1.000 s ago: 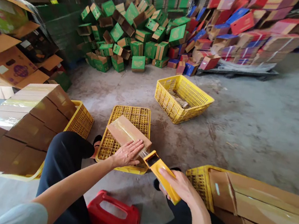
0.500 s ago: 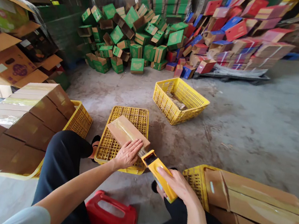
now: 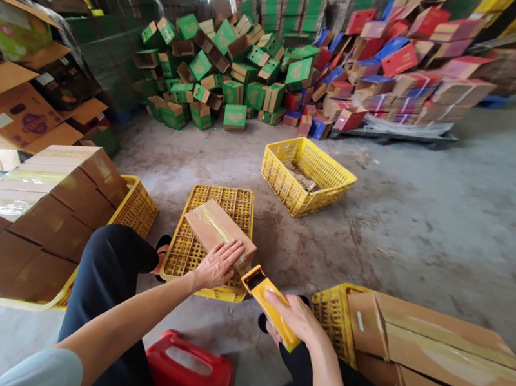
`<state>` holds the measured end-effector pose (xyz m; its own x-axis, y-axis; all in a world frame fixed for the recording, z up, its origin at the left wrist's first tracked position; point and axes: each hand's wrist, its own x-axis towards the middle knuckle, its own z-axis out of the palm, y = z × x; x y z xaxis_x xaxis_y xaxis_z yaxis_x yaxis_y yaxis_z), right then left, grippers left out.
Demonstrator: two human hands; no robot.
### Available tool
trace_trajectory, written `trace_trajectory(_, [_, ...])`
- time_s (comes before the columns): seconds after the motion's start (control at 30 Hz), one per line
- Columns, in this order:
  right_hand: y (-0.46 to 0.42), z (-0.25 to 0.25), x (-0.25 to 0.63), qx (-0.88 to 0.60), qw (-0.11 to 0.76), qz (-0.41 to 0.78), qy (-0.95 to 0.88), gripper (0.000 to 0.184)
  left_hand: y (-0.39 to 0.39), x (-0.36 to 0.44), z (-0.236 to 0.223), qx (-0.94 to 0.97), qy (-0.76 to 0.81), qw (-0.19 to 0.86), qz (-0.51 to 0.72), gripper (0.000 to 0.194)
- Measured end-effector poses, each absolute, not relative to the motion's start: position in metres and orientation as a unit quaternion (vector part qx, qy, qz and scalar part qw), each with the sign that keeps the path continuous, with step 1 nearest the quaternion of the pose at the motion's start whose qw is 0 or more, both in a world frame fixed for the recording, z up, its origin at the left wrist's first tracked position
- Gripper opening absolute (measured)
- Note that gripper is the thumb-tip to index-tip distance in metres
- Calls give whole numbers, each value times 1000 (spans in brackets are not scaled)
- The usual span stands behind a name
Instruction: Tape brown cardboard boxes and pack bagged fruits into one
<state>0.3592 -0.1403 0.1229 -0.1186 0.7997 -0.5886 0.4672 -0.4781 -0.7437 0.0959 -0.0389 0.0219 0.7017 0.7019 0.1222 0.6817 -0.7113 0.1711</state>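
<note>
A small brown cardboard box (image 3: 214, 220) with clear tape along its top lies on an upturned yellow crate (image 3: 194, 199). My left hand (image 3: 217, 266) rests flat on the box's near end, fingers stretched out. In my right hand (image 3: 294, 319) is a yellow tape dispenser (image 3: 270, 298), its head just off the near right corner of the box. Clear tape seems to show between that corner and the dispenser's head; whether it is still joined is unclear.
A yellow crate of closed boxes (image 3: 56, 213) stands left, another box-filled crate (image 3: 336, 316) right. A red plastic container (image 3: 189, 378) sits between my legs. Ahead is a yellow basket (image 3: 283, 187) with scraps inside. Green cartons (image 3: 236, 114) and red and blue ones are heaped behind.
The dispenser has shifted slightly down, and the tape strip that showed plainly at the box's end is less visible. My left hand stays on the box.
</note>
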Motion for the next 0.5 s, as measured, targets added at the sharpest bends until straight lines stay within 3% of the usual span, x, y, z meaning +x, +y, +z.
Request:
trace_trajectory(0.27, [-133,124,352,-664,136,571,-463,46,-41,97,30,918,381,86,71,83])
trace_trajectory(0.5, [-117,100,348,-675,105,556,-473,56,-41,97,38,914,386,118,53,92])
